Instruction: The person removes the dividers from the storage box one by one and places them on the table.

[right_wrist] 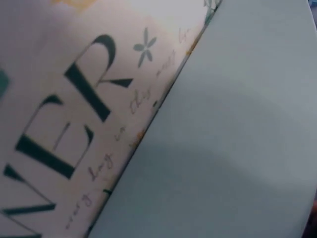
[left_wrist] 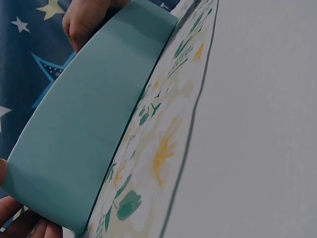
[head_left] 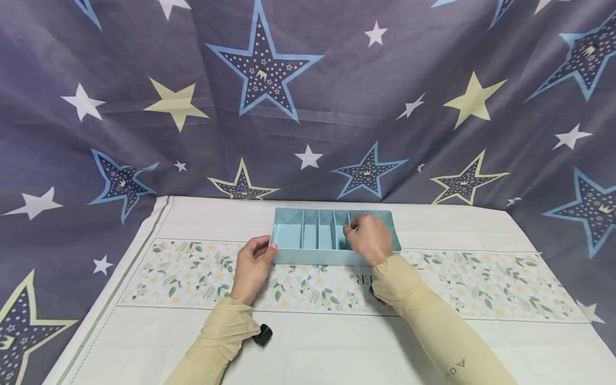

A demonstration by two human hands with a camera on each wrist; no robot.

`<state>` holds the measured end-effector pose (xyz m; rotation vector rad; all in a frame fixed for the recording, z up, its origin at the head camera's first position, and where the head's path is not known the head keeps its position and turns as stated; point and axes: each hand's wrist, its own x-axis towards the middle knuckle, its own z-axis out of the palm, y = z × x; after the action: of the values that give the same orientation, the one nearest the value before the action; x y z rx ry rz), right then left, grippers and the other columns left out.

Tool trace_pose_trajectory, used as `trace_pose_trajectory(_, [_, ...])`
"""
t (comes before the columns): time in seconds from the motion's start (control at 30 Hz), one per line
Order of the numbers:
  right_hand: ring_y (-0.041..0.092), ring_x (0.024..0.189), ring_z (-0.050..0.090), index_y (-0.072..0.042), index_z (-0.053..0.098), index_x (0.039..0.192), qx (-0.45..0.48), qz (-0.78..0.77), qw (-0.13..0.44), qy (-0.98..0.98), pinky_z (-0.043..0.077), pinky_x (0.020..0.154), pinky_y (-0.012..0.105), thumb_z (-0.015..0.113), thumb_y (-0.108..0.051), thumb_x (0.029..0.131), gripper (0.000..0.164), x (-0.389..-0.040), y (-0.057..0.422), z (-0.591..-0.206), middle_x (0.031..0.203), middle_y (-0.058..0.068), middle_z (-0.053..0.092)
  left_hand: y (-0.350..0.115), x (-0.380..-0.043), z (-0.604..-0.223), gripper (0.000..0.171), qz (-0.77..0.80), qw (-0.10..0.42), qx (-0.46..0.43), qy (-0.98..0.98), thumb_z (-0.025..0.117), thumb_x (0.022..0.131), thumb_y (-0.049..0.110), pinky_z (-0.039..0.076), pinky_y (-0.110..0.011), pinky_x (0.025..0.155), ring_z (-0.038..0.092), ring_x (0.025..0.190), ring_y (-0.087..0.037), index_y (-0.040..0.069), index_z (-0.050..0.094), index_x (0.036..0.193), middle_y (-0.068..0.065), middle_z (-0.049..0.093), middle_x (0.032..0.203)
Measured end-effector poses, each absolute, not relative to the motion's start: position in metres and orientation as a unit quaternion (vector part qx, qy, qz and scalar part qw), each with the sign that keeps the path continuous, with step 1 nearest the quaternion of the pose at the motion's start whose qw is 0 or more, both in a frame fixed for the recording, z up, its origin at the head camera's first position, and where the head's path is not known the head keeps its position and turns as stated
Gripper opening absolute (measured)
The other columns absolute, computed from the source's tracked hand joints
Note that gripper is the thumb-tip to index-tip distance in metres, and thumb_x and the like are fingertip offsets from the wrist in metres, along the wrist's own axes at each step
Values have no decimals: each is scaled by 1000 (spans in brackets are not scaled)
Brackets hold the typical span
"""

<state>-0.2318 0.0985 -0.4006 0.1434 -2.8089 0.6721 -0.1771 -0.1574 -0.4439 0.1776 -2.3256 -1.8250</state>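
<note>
Your left hand (head_left: 252,267) grips the blue compartment tray (head_left: 308,256) by its left end; your right hand (head_left: 372,237) pinches its rightmost divider (head_left: 349,215).

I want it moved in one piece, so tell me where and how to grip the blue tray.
Probably best: grip the blue tray by its short end walls, coming from left and right; it runs lengthwise that way, with thin, upright walls.

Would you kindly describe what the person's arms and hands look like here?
The left hand and right hand are bare, without gloves. Pale yellow long sleeves cover both forearms and bunch near the wrists; the right one bears dark lettering. A small black piece shows beside the left cuff.
</note>
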Motion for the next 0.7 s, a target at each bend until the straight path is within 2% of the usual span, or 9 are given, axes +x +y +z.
trace_pose_trajectory(0.17, [25, 63, 56, -13, 67, 83, 51, 208, 123, -969, 49, 52, 44, 61, -33, 79, 22, -232, 97, -400, 76, 11, 66, -156, -177, -443, 34, -617, 93, 59, -779, 60, 86, 21, 49, -31, 85, 54, 95, -11, 3, 53, 114, -17, 56, 112])
trace_pose_trajectory(0.7, [25, 63, 55, -11, 66, 84, 61, 189, 117, -973, 49, 49, 45, 59, -27, 81, 18, -233, 96, -403, 78, 12, 66, -156, -177, -443, 35, -610, 89, 69, -785, 60, 85, 23, 49, -32, 85, 54, 94, -11, 4, 53, 114, -16, 57, 111])
